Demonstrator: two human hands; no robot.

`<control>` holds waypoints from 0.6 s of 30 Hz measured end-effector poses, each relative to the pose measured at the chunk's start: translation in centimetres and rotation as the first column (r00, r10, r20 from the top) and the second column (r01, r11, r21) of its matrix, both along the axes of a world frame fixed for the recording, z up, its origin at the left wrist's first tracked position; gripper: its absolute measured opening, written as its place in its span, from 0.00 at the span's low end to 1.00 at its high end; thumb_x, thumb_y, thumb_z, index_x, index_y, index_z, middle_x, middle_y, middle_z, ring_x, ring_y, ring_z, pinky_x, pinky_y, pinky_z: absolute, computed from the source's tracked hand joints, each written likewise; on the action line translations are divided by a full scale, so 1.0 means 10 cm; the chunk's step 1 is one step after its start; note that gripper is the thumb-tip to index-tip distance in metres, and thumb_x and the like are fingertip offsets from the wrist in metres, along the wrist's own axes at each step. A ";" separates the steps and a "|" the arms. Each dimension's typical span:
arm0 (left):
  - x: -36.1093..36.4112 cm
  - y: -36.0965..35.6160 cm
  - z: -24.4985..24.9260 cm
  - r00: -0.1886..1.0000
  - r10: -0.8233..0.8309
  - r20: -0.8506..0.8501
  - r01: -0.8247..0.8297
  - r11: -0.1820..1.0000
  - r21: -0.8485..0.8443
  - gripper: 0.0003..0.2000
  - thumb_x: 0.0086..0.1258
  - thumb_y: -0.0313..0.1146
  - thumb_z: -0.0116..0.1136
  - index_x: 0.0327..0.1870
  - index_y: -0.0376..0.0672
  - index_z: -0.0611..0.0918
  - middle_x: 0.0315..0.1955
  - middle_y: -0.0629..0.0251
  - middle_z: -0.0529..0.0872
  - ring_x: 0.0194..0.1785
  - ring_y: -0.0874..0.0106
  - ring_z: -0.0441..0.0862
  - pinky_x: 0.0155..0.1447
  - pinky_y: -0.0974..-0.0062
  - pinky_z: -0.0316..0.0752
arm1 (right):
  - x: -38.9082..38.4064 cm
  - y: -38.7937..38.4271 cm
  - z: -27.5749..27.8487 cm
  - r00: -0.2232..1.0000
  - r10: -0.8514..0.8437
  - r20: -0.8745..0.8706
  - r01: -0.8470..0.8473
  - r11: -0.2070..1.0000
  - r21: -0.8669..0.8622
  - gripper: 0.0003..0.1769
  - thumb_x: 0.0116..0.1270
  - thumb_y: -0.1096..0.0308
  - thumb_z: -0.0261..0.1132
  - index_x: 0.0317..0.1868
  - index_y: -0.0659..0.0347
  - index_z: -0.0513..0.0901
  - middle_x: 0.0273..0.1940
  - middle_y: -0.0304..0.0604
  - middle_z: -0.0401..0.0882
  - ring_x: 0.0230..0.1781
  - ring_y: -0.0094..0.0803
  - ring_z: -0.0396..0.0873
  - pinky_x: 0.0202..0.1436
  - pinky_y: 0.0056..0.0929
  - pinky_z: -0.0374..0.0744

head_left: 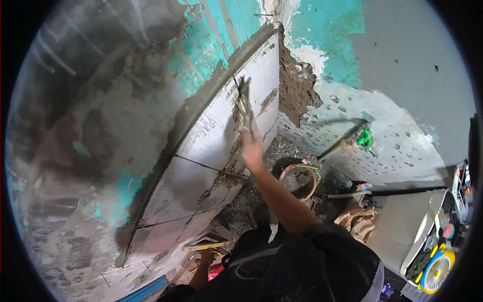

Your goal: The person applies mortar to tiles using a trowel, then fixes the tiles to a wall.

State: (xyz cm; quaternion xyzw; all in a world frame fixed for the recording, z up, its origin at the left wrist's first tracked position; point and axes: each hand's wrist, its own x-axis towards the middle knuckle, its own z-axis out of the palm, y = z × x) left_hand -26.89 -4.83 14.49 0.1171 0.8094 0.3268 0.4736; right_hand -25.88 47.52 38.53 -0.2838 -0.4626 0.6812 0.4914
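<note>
My right hand (pixel 251 145) reaches up to the white wall tiles (pixel 209 131), which are streaked with grey mortar. At its fingers is a narrow, grey-smeared thing (pixel 244 103), lying against the upper tile; blur hides its kind. The fingers look closed at its lower end. Low in the view, my left hand (pixel 206 258) is beside a yellow bar-like thing (pixel 206 246), partly dark and small. Whether it grips anything cannot be made out. A band of grey mortar (pixel 198 108) borders the tiles' upper left edge.
A round container (pixel 301 182) stands on the debris-strewn floor below the corner. A pipe with a green tap (pixel 365 138) sticks out of the right wall. At the lower right are crumpled brown paper (pixel 357 221), a pale bin (pixel 407 226) and a yellow-blue fan (pixel 436 271).
</note>
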 end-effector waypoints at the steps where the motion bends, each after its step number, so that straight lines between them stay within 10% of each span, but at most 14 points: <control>1: 0.06 0.00 0.07 0.962 0.237 0.134 -0.226 0.970 -0.095 0.10 0.58 0.27 0.50 0.41 0.41 0.77 0.25 0.61 0.80 0.18 0.73 0.75 0.19 0.79 0.69 | -0.12 -0.04 0.10 0.991 0.012 0.137 -0.013 1.000 0.007 0.28 0.65 0.66 0.51 0.64 0.63 0.56 0.30 0.39 0.74 0.18 0.14 0.65 0.18 0.14 0.65; 5: 0.13 -0.10 0.09 0.960 0.255 0.112 -0.234 0.957 -0.171 0.12 0.56 0.28 0.50 0.41 0.41 0.77 0.22 0.63 0.79 0.16 0.74 0.74 0.15 0.80 0.65 | -0.51 -0.31 0.21 0.882 -0.222 0.416 0.047 0.919 0.391 0.26 0.63 0.70 0.51 0.58 0.77 0.59 0.32 0.53 0.76 0.33 0.39 0.74 0.39 0.29 0.72; 6: 0.17 -0.15 0.08 0.958 0.274 0.084 -0.261 0.955 -0.138 0.12 0.56 0.28 0.50 0.41 0.41 0.77 0.22 0.63 0.79 0.16 0.74 0.74 0.15 0.79 0.65 | -0.58 -0.37 0.00 0.865 -0.352 0.357 0.109 0.827 0.551 0.24 0.64 0.68 0.52 0.58 0.72 0.62 0.27 0.47 0.75 0.24 0.32 0.73 0.29 0.25 0.73; 9: 0.25 -0.32 -0.07 0.948 0.316 0.046 -0.308 0.942 -0.133 0.12 0.56 0.29 0.50 0.41 0.41 0.77 0.22 0.63 0.79 0.16 0.73 0.74 0.16 0.78 0.65 | -0.11 -0.60 0.12 0.968 0.213 0.133 -0.215 0.977 0.001 0.22 0.65 0.65 0.52 0.57 0.65 0.66 0.22 0.38 0.71 0.15 0.21 0.67 0.18 0.19 0.68; 11: 0.17 -0.39 -0.09 0.949 0.307 0.074 -0.279 0.925 -0.256 0.12 0.57 0.30 0.50 0.41 0.41 0.78 0.22 0.63 0.79 0.17 0.73 0.74 0.16 0.78 0.65 | 0.22 -0.53 0.36 0.956 0.192 0.222 -0.164 0.976 -0.140 0.20 0.66 0.63 0.51 0.56 0.61 0.69 0.18 0.32 0.67 0.12 0.15 0.60 0.12 0.15 0.61; 18: -0.23 -0.25 -0.10 0.993 0.118 0.025 -0.106 0.954 -0.282 0.13 0.60 0.30 0.49 0.47 0.43 0.75 0.25 0.62 0.78 0.17 0.77 0.71 0.16 0.79 0.63 | -0.06 -0.02 0.09 0.859 0.083 0.506 -0.132 0.989 0.061 0.21 0.62 0.63 0.54 0.54 0.65 0.71 0.26 0.41 0.77 0.16 0.23 0.70 0.19 0.22 0.70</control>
